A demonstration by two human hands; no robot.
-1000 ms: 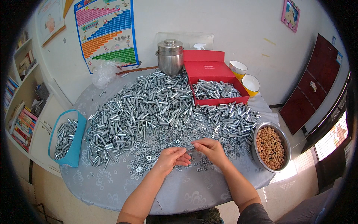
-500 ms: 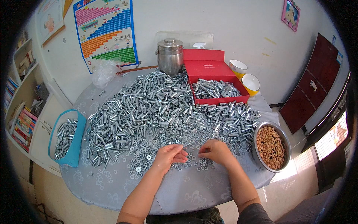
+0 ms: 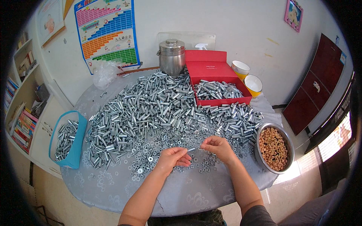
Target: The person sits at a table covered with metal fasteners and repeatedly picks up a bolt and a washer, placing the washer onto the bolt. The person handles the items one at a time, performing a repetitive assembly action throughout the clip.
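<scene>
My left hand (image 3: 172, 158) is closed, thumb and forefinger pinching a slim silvery bolt (image 3: 191, 149) that points to the right. Just beyond the bolt's free end, the fingertips of my right hand (image 3: 220, 148) are pressed together. Whatever they pinch is too small to make out. Beneath both hands lie loose nuts and washers (image 3: 151, 159), scattered over the grey tablecloth. Farther back spreads a large heap of silvery metal sleeves and bolts (image 3: 151, 101).
A red open box (image 3: 224, 101) of metal sleeves stands behind the heap, beside a steel pot (image 3: 172, 58). At left is a blue basket (image 3: 76, 145) holding more metal parts. A steel bowl (image 3: 257, 150) of round brown pieces sits right. Two yellow bowls (image 3: 255, 86) stand behind.
My right hand has risen from the nuts and washers to the bolt's right end. The bolt in my left hand now shows more plainly; that hand has barely moved.
</scene>
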